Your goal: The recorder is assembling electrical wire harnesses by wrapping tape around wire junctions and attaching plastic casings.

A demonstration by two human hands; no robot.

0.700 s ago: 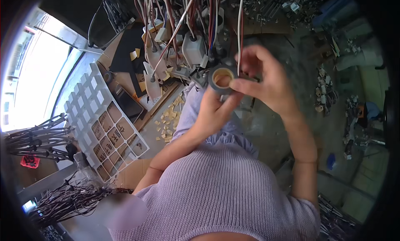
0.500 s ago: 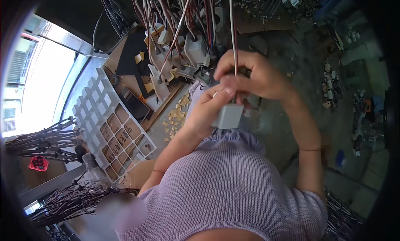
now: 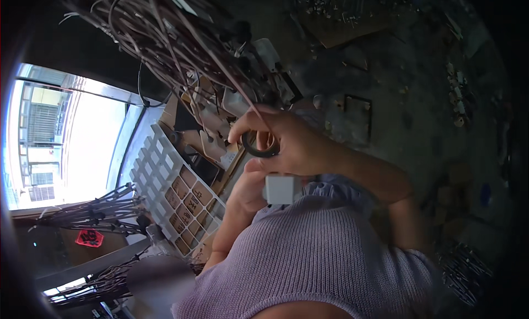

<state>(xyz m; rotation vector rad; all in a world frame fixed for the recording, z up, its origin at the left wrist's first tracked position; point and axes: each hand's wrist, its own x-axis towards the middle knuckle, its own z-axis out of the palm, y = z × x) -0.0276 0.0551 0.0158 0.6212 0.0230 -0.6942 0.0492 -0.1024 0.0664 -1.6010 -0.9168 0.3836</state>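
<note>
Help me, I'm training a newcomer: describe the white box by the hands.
Find the lilac sweater filling the bottom middle. At its upper edge, the box sits right of the left hand. Its pale, square face sets it apart from the dark ring above.

Nearer my body than my bare fingers [image 3: 244,123], I wear a lilac knit top [image 3: 314,247] with fine lengthwise ribs, sleeves [image 3: 412,266] ending well back from them, and a curved, banded neckline [image 3: 308,295]. Near my fingertips, bluish-lilac cloth [image 3: 334,191] bunches in soft gathers.
</note>
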